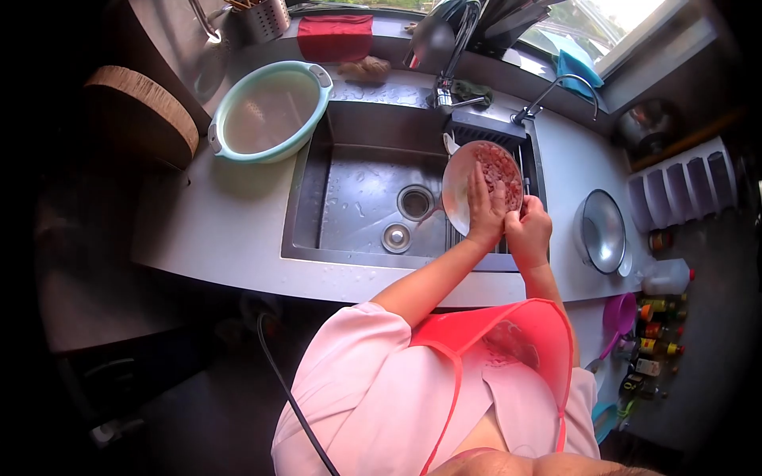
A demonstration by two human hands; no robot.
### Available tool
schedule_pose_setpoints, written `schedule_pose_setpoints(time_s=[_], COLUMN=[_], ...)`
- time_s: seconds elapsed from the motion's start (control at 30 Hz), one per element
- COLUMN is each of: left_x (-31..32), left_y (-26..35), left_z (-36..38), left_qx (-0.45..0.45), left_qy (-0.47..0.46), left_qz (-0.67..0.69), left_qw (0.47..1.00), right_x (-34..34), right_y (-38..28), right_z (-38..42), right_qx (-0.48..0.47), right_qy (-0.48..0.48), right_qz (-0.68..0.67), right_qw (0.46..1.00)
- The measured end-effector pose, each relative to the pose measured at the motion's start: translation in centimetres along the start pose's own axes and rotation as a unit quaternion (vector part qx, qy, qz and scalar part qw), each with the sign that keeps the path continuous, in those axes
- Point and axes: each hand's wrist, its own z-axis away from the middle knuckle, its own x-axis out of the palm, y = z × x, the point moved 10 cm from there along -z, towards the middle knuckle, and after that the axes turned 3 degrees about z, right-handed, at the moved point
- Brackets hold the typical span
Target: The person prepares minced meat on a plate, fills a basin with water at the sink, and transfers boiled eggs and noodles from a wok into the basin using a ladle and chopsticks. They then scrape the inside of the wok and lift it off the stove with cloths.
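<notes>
A white bowl (457, 190) tilts over the right part of the steel sink (357, 170). Pieces of raw pink meat (498, 165) lie in it, towards its right side. My left hand (486, 210) rests flat across the meat with its fingers stretched out. The fingers of my right hand (529, 228) are closed around the bowl's right rim. Pinkish liquid (429, 216) runs from the bowl's lower left edge into the sink, near the drain (415, 203).
A pale green basin (311, 144) stands left of the sink. Behind it are the faucet (444, 87) and a red cloth (335, 38). A metal bowl (603, 230), a white rack (683, 184), a purple ladle (619, 315) and several bottles (655, 347) sit to the right.
</notes>
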Motion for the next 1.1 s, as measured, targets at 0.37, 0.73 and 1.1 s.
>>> schedule_pose_setpoints(time_s=[0.37,0.73,1.1], left_x=[-1.2,3.8,0.7], left_y=[0.6,-1.8,-7.7], left_z=[-0.2,0.7,-3.2], left_qx=[-0.009,-0.025,-0.060], left_qy=[0.030,-0.086,-0.061], left_qz=[0.050,-0.090,-0.062], left_qw=[0.998,0.992,0.994], right_x=[-0.9,0.1,7.5], right_y=[-3.8,9.1,21.1], right_z=[0.8,0.0,3.0], right_qx=[-0.111,0.046,0.331], right_qy=[0.049,0.015,-0.125], right_qz=[0.068,-0.041,-0.276], right_qw=[0.990,0.998,0.894])
